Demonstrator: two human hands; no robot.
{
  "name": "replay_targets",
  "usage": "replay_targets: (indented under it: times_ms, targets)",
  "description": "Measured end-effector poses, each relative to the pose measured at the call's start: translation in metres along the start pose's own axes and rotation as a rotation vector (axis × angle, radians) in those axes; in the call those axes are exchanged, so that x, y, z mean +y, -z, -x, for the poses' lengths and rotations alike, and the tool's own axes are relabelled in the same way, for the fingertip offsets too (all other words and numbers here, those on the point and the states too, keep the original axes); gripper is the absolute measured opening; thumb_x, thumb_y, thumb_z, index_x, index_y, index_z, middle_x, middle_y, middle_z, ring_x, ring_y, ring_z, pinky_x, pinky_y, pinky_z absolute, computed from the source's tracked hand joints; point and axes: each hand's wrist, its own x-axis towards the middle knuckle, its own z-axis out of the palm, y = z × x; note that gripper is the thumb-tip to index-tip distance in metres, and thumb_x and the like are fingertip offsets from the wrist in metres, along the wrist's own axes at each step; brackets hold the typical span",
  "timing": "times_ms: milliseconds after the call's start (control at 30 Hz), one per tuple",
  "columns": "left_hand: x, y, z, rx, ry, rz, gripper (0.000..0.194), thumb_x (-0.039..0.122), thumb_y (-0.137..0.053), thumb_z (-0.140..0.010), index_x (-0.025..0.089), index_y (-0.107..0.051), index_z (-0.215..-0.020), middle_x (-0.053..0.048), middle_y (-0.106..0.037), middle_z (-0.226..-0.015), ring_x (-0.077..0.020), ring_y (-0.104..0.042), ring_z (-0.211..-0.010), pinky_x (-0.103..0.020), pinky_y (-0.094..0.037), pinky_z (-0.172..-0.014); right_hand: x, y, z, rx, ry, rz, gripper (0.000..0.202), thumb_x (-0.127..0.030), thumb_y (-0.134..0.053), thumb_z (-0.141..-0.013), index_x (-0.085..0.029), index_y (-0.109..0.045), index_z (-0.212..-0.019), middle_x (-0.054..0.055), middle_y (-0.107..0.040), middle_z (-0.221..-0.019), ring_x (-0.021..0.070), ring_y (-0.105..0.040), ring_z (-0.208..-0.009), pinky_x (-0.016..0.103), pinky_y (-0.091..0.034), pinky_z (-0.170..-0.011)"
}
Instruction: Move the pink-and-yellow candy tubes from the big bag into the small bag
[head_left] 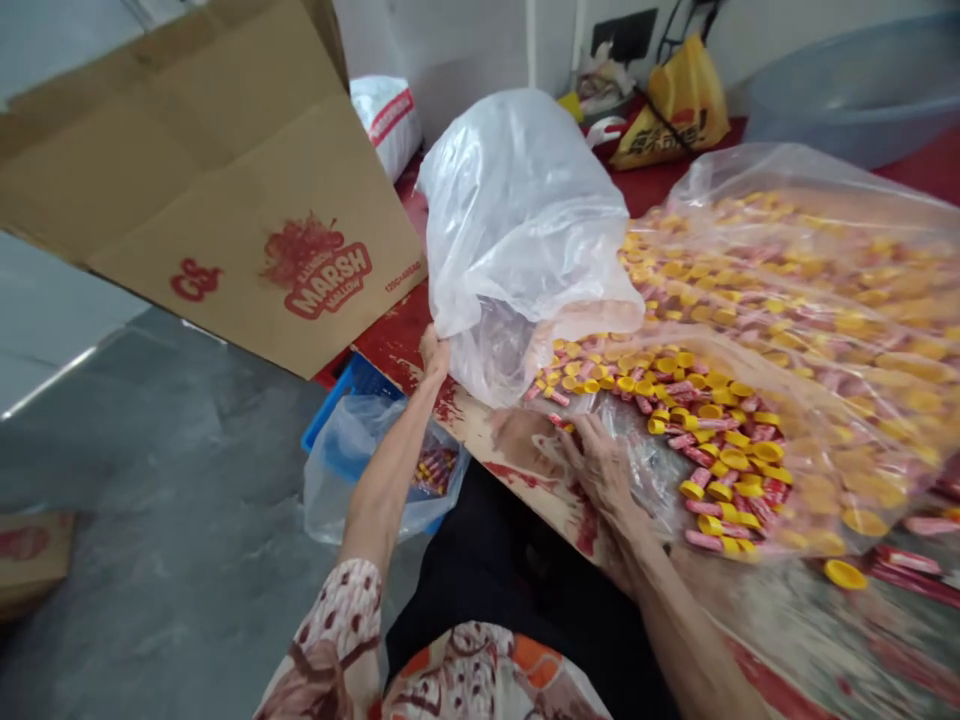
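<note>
My left hand (435, 354) is closed on the lower left edge of a clear plastic bag (517, 220) that stands on the table edge. My right hand (600, 465) is low over the worn tabletop, fingers bent, its fingertips at a small red-wrapped stick with a yellow cap (559, 423). The fingertips look closed on that stick, partly hiding it. To the right of this hand, many similar pink and red sticks with yellow caps (724, 450) spill from the mouth of a large clear bag (810, 300) full of them.
A cardboard box (225, 200) printed "Marsh Mallow" stands at the left. Below the table edge is a blue crate (321, 420) with a plastic liner and wrapped sticks (433, 468). Behind are a yellow bag (679, 105) and a translucent blue tub (847, 95).
</note>
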Motion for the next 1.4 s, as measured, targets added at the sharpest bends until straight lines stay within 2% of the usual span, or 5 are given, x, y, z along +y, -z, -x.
replay_targets:
  times_ms: [267, 567, 733, 1033, 1400]
  targets:
    - [0.031, 0.026, -0.011, 0.072, -0.12, 0.343, 0.039, 0.028, -0.071, -0.079, 0.02, -0.078, -0.116, -0.007, -0.084, -0.115, -0.0263, -0.078, -0.114, -0.035, -0.064, -0.102, 0.0, -0.004, -0.003, -0.049, 0.043, 0.029, 0.03, -0.028, -0.053, -0.113, -0.026, -0.078, -0.13, 0.012, -0.077, -0.118, 0.0289, -0.078, -0.095, 0.038, -0.062, -0.078]
    - [0.019, 0.049, 0.041, 0.207, -0.223, -0.089, 0.052, 0.029, -0.07, -0.099, 0.018, -0.063, -0.15, -0.022, -0.066, -0.154, -0.0338, -0.065, -0.146, -0.05, -0.05, -0.133, -0.004, 0.0, 0.0, -0.082, 0.013, 0.037, 0.029, -0.02, -0.051, -0.112, -0.025, -0.076, -0.125, 0.013, -0.076, -0.121, 0.0297, -0.076, -0.101, 0.038, -0.061, -0.083]
    - [0.018, 0.012, 0.078, -0.135, -0.573, -0.215, 0.031, 0.033, -0.055, -0.115, 0.019, -0.068, -0.139, -0.021, -0.069, -0.149, -0.0337, -0.064, -0.148, -0.054, -0.048, -0.134, -0.005, -0.002, 0.0, -0.114, -0.025, 0.057, 0.03, -0.02, -0.053, -0.112, -0.025, -0.078, -0.127, 0.013, -0.076, -0.124, 0.0305, -0.075, -0.103, 0.039, -0.059, -0.081]
    - [-0.006, -0.051, 0.067, -0.443, -0.344, -0.167, 0.027, 0.033, -0.077, -0.103, 0.027, -0.072, -0.129, -0.015, -0.078, -0.135, -0.0381, -0.068, -0.146, -0.062, -0.046, -0.139, -0.004, 0.0, 0.002, 0.031, -0.045, 0.0, 0.025, -0.032, -0.053, -0.119, -0.026, -0.076, -0.127, 0.012, -0.077, -0.12, 0.0283, -0.075, -0.1, 0.037, -0.059, -0.086]
    - [0.029, -0.005, 0.114, -0.629, -0.036, 0.114, 0.027, 0.024, -0.073, -0.098, 0.017, -0.072, -0.124, -0.009, -0.079, -0.114, -0.0182, -0.081, -0.087, -0.023, -0.058, -0.061, -0.014, 0.007, -0.006, 0.091, -0.28, -0.45, 0.034, -0.058, -0.068, -0.109, -0.024, -0.071, -0.114, 0.004, -0.077, -0.095, 0.0218, -0.071, -0.08, 0.036, -0.059, -0.078]
